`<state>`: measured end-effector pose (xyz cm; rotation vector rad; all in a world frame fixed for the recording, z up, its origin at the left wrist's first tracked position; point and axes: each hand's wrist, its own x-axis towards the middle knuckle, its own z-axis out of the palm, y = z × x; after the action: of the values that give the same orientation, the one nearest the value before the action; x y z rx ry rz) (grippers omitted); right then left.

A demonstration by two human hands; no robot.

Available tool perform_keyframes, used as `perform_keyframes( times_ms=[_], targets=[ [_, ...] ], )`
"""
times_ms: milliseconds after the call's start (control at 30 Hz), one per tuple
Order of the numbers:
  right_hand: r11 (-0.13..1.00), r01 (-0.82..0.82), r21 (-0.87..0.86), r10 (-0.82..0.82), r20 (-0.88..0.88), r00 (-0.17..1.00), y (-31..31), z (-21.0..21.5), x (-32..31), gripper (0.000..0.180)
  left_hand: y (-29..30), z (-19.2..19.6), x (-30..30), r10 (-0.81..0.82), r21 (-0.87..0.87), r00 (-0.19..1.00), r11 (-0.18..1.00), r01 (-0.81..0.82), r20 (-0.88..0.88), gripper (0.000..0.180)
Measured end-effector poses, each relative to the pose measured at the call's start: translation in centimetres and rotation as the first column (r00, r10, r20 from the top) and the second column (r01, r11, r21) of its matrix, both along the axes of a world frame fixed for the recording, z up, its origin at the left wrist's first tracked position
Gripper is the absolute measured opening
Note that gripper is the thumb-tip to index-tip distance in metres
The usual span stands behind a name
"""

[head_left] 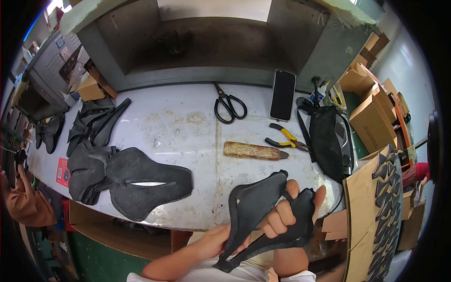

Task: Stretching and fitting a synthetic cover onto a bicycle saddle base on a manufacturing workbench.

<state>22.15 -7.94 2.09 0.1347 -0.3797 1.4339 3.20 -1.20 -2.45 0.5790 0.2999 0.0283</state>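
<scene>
My right hand (282, 214) grips a black saddle-shaped cover (263, 211), fingers curled tight around its middle. My left hand (221, 239) pinches its lower edge. Beyond them, pliers (286, 139) lie on the counter (188, 122).

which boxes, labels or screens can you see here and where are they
phone: back of the table, right of the scissors, flat dark rectangle, screen off
red card: left table edge, small red rectangle with dark marks
brown box: back left corner, small plain cardboard
cardboard cartons: right of the table, stacked, brown, some open
cardboard sheet: lower right, brown, beside rows of black parts
</scene>
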Motion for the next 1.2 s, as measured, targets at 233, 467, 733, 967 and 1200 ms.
perform_keyframes(
  times_ms=[233,467,733,967,1200],
  targets=[
    [0.784,0.603,0.145,-0.344,0.911,0.228,-1.5,-1.4,-4.7,0.065,1.0,1.2,-0.7,0.450,0.400,0.883,0.791,-0.463,0.130,0.062],
    [0.837,0.501,-0.219,0.042,0.939,0.341,-2.1,-0.2,-8.1,0.041,-0.2,2.8,0.4,0.786,0.269,0.618,0.598,-0.755,-0.014,0.057],
    [0.938,0.176,0.298,-0.287,0.954,-0.088,-0.5,0.7,-7.3,0.037,0.7,-1.5,0.1,0.477,-0.480,0.878,0.780,-0.402,0.041,0.048],
    [0.781,0.529,0.333,-0.221,0.939,-0.264,-3.9,0.4,-3.7,0.018,0.1,-1.5,1.4,0.427,-0.127,0.904,0.896,-0.425,-0.017,0.041],
    [0.268,0.954,0.134,0.261,0.943,-0.205,-16.7,0.3,8.4,0.009,3.1,-1.9,-1.0,0.622,0.653,0.782,0.609,-0.450,-0.041,0.030]
  ],
)
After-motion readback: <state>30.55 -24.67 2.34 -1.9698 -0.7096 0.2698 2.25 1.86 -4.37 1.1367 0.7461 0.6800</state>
